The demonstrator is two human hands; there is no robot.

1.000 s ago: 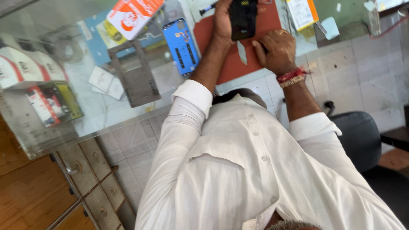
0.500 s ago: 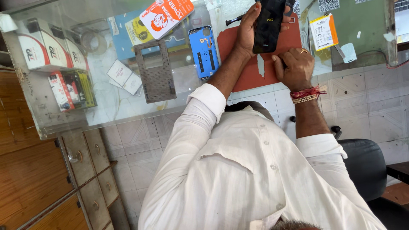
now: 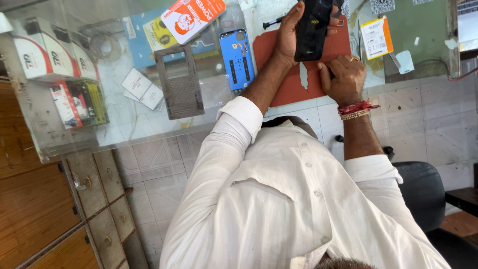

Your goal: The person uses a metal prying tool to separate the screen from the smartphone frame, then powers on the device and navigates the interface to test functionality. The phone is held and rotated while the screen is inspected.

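Glass countertop (image 3: 149, 124) under my 2 hands, red mat (image 3: 298, 84) on it
I see the white shirt (image 3: 279, 199) filling the lower view; on the counter lie a grey mesh plate (image 3: 180, 89) and a blue phone back cover (image 3: 237, 60) just beside the mat. My left hand (image 3: 288, 35) grasps a black phone (image 3: 312, 29) tilted above the mat's far end. My right hand (image 3: 344, 78) is clenched, knuckles down on the mat near a small pale strip (image 3: 303, 75), red thread bands at the wrist
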